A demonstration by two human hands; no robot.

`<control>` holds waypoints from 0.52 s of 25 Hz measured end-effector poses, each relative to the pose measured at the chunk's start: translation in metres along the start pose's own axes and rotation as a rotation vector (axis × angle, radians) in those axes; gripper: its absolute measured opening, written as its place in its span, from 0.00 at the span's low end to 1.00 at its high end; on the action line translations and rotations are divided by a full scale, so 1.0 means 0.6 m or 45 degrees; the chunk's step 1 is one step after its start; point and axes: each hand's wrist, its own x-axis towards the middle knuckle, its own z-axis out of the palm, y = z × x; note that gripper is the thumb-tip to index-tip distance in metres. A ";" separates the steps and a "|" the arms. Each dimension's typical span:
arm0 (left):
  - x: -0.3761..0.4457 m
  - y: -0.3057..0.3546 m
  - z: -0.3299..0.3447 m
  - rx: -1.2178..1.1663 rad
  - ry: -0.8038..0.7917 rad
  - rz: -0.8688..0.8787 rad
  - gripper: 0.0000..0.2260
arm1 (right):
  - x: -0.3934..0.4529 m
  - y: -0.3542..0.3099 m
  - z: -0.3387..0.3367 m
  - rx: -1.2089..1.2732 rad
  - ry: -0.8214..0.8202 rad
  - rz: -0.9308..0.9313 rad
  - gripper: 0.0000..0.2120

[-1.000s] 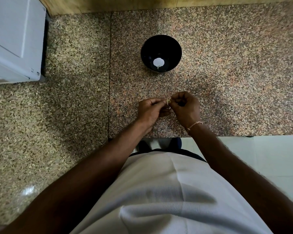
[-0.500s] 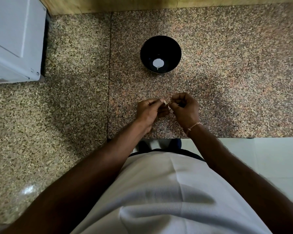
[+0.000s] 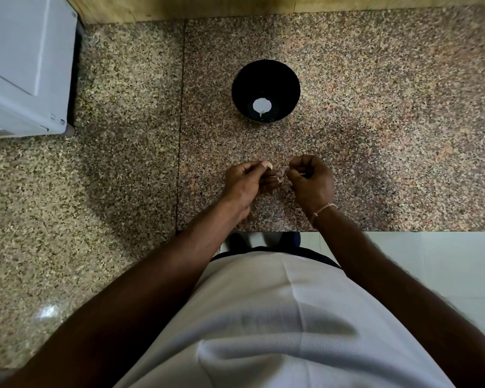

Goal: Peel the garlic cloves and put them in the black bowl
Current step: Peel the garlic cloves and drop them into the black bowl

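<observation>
We see dim, soft light; glare spot on counter (image 3: 47, 312) lower left; soft shadows around bowl (image 3: 266, 91); wide-angle bending at edges; slight blur.

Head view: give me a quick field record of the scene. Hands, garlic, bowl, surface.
left hand: pinches a garlic clove at its fingertips
right hand: fingers curled, pinching a scrap of garlic skin
hands: apart, small gap between them, above the counter
black bowl: upright on the counter beyond the hands, one pale object at its bottom
counter: speckled granite
other: white appliance at far left
</observation>
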 end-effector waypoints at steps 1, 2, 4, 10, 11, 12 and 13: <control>0.000 0.001 -0.001 0.001 0.006 0.008 0.05 | 0.002 0.001 0.001 -0.047 -0.034 -0.004 0.08; -0.001 0.002 -0.001 0.006 0.011 0.015 0.05 | 0.002 0.001 0.001 -0.111 -0.072 -0.016 0.07; -0.003 0.002 -0.001 0.037 0.012 0.029 0.05 | -0.001 -0.002 0.003 -0.235 -0.125 -0.075 0.06; 0.002 -0.005 0.000 0.079 0.059 0.039 0.09 | -0.011 -0.017 0.005 -0.355 -0.157 -0.235 0.03; 0.001 -0.005 0.002 0.085 0.067 0.043 0.09 | -0.012 -0.019 0.006 -0.382 -0.146 -0.245 0.03; -0.002 -0.005 0.005 0.087 0.067 0.050 0.09 | -0.013 -0.022 0.006 -0.409 -0.133 -0.255 0.03; -0.005 -0.003 0.008 0.085 0.064 0.059 0.09 | -0.014 -0.024 0.006 -0.432 -0.118 -0.267 0.03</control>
